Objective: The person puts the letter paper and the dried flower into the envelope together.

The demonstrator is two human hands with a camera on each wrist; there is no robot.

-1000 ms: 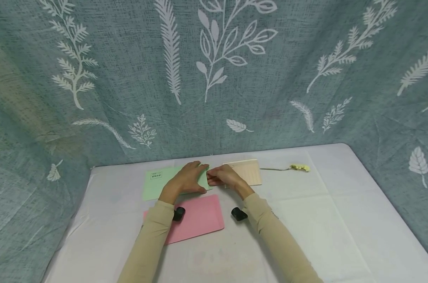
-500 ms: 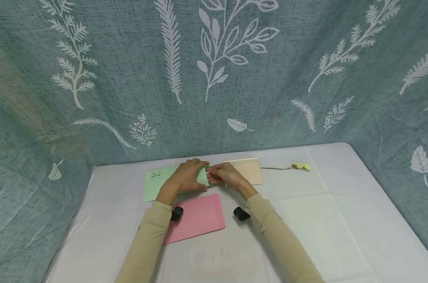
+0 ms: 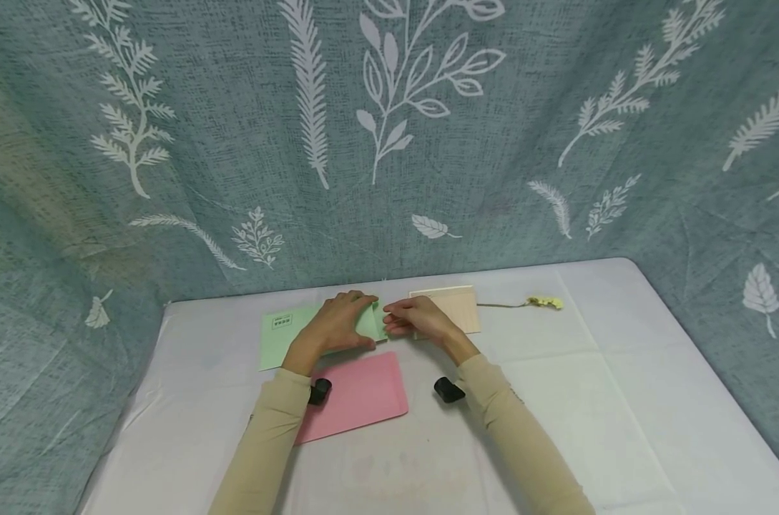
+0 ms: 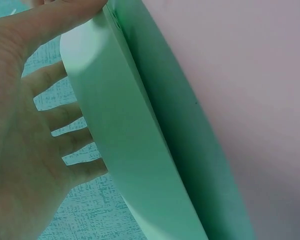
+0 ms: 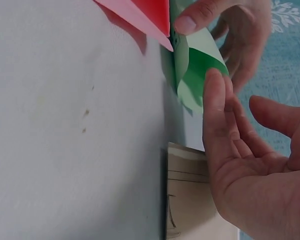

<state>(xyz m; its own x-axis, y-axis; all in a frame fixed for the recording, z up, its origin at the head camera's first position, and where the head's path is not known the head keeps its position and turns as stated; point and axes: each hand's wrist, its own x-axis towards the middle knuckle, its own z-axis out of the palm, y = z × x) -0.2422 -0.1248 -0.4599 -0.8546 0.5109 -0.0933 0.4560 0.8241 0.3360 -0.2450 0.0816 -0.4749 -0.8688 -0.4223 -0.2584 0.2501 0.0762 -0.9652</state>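
My left hand (image 3: 337,325) spans the right part of a pale green envelope (image 3: 286,343) with a small printed box. Thumb and fingers grip its two long edges. In the right wrist view the green envelope (image 5: 202,44) bows, its mouth gaping towards my right hand. My right hand (image 3: 421,320) is beside that mouth with fingers extended, fingertips right at the rim in the right wrist view, holding nothing. A beige lined card (image 3: 458,307) lies partly under the right hand.
A pink envelope (image 3: 363,400) lies nearer on the white-covered table (image 3: 595,415), partly beneath the left forearm. At the back right, a yellow flower (image 3: 545,302) on a thin stem extends from the beige card. A patterned blue-green curtain (image 3: 247,143) hangs behind the table.
My right hand has drawn back slightly to the right from the green envelope's mouth, and its fingers have straightened. My left hand keeps its grip on the envelope.
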